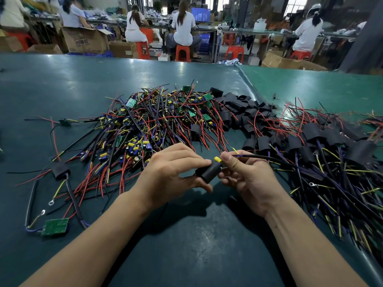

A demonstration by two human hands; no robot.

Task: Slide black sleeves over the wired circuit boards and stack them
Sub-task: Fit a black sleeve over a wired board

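Observation:
My left hand (172, 172) grips a black sleeve (209, 171) between thumb and fingers just above the table. My right hand (246, 175) pinches a wired circuit board at the sleeve's right end, where a yellow part (217, 159) pokes out. Its black wires (259, 157) trail off to the right. A big heap of bare wired boards (153, 121) lies behind my hands. Loose black sleeves (238, 106) are piled behind and to the right. Sleeved boards (315, 141) with their wires lie in a heap at the right.
A sleeved board (60, 170) and a bare green board (55, 226) lie apart at the near left, another green board (64, 122) further back. The green table mat (186, 235) spreads under my arms. Seated people work at benches (182, 27) beyond the table's far edge.

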